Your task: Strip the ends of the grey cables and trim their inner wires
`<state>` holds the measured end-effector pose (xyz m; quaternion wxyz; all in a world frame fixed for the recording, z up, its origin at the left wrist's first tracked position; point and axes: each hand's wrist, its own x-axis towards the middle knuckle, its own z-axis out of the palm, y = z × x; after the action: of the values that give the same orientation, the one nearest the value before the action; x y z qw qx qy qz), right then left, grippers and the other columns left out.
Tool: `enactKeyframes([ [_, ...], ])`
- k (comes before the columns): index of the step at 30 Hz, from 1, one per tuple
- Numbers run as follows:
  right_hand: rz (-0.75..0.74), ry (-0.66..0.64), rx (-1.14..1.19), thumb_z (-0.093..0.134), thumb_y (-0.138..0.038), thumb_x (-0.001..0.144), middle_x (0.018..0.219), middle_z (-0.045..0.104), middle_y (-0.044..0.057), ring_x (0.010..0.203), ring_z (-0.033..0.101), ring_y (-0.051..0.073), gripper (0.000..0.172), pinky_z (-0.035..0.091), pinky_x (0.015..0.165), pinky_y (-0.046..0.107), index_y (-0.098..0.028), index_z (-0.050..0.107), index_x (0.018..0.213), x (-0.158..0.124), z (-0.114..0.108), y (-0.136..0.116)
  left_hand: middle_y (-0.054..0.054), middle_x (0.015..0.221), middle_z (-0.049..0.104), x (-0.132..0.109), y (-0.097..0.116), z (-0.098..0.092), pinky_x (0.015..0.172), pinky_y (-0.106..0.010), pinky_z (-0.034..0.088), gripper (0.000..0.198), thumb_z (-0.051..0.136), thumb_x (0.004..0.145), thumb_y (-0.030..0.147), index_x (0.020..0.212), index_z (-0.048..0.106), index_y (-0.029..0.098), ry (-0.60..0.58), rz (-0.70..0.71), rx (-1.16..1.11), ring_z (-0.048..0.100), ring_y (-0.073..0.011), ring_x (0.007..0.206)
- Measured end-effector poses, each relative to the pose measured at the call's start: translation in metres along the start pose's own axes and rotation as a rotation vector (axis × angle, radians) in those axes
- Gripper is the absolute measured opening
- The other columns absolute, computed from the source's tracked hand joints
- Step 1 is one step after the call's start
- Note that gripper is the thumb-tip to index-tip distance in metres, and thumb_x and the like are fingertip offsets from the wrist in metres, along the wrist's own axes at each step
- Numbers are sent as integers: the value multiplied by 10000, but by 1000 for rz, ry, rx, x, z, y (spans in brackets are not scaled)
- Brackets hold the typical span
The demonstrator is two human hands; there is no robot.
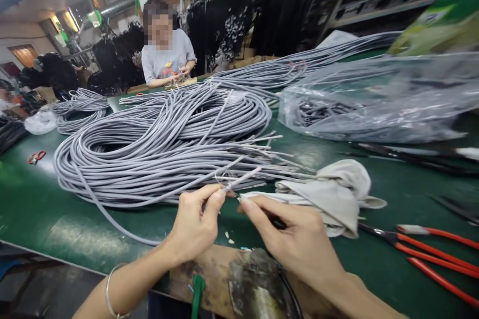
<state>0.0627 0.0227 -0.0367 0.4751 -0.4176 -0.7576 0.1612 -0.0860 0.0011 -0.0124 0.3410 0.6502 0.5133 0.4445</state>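
Note:
My left hand is closed, thumb and forefinger pinching a grey cable near its stripped end. The pale cable end sticks out up and to the right from those fingers. Close beside it, my right hand is closed in a pinch, its fingertips almost touching the left ones. A small dark, thin piece shows between the two hands; what the right fingers hold is too small to name. Just beyond my hands lies a large looped bundle of grey cables, its frayed pale ends pointing right.
Right of my hands lie a crumpled cloth, red-handled pliers and a clear plastic bag holding dark parts. Below is a board bearing a worn metal block. Red scissors lie left. A person sits opposite.

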Motion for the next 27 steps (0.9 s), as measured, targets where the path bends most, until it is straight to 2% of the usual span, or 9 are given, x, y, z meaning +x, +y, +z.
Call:
enactKeyframes([
  [4, -14, -20, 11, 460, -309, 867, 448, 551, -20, 388, 487, 94, 360, 381, 408, 193, -194, 598, 555, 0, -1, -3, 36, 523, 386, -2, 0, 1, 429, -207, 250, 362, 376, 918, 319, 849, 671, 121, -21, 26, 53, 259, -83, 474],
  [8, -29, 2, 47, 467, -261, 858, 460, 562, -20, 378, 482, 87, 327, 369, 396, 189, -179, 594, 568, 1, -2, -3, 18, 557, 462, -3, 2, 2, 461, -209, 309, 351, 376, 922, 289, 806, 663, 124, 1, 79, 154, 337, -89, 496],
  [11, 30, -17, 106, 468, -276, 849, 451, 544, -18, 385, 479, 91, 339, 367, 395, 191, -180, 578, 542, 2, -3, -5, -6, 606, 584, -3, 1, 4, 479, -211, 388, 317, 377, 922, 251, 896, 669, 130, 28, 161, 232, 446, -100, 488],
  [14, 127, -53, 204, 478, -346, 834, 457, 538, -8, 400, 465, 99, 366, 369, 389, 197, -182, 560, 518, 4, -4, -6, -50, 696, 678, -3, -3, 7, 530, -231, 485, 294, 378, 913, 204, 998, 645, 116, 90, 320, 351, 563, -125, 514],
  [17, 240, -108, 335, 492, -455, 816, 413, 456, -22, 368, 386, 92, 412, 339, 359, 209, -182, 549, 512, 7, -3, -6, -86, 755, 707, -3, -8, 10, 547, -247, 529, 310, 351, 917, 183, 1077, 600, 93, 130, 462, 527, 637, -154, 580],
  [19, 280, -125, 406, 483, -501, 814, 397, 407, -35, 351, 334, 84, 444, 317, 348, 216, -181, 546, 512, 7, -2, -5, -86, 740, 705, -4, -11, 12, 514, -246, 531, 326, 327, 922, 176, 1114, 573, 83, 126, 494, 642, 651, -163, 594],
  [23, 200, -86, 322, 485, -401, 831, 418, 458, -23, 366, 377, 82, 398, 319, 366, 210, -177, 547, 509, 4, 0, -6, -83, 734, 707, -5, -13, 13, 474, -252, 527, 334, 303, 925, 162, 1121, 556, 68, 118, 491, 729, 653, -166, 575],
  [27, 91, -52, 198, 476, -286, 825, 427, 505, -19, 368, 408, 78, 354, 325, 382, 204, -175, 535, 494, 1, 1, -9, -99, 829, 729, -5, -12, 14, 546, -241, 555, 310, 319, 927, 165, 1099, 565, 88, 167, 511, 661, 676, -157, 629],
])
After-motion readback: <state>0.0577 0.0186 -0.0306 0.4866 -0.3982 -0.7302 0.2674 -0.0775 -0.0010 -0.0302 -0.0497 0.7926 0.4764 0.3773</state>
